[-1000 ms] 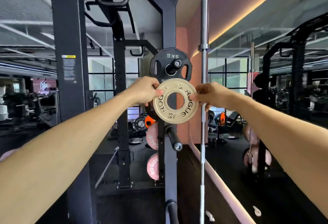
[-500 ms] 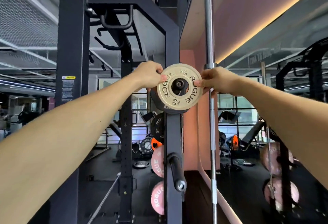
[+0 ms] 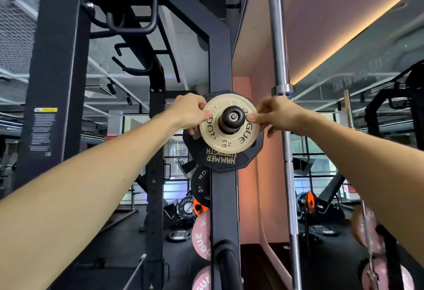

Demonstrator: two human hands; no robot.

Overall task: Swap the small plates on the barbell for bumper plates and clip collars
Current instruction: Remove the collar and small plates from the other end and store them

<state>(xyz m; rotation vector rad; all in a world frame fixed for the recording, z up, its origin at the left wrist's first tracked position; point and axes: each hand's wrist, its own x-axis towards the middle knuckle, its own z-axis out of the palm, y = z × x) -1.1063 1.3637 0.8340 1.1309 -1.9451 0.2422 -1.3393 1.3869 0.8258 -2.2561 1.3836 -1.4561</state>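
- Two bare forearms reach up from the lower corners toward the storage peg on the black rack upright, the landmark for all that follows.
- The left hand pinches the left edge of the small gold plate, thumb on its face and fingers behind; the right hand does the same at the right edge. Gripping both sides likely keeps the disc square to the peg as it slides.
- The small gold plate, marked 0.5 KG, sits threaded over the peg, whose black end cap shows through the centre hole.
- Directly behind it on the same peg hangs a black Hammer Strength plate, the stack's backstop; whether the two touch cannot be told.
- Below the peg, pink bumper plates wait on lower pegs, apparently the next pickup.
- Right of the peg, a steel barbell stands upright, stored.
- Judged from this, the removal half is being finished; bumpers and collars remain.
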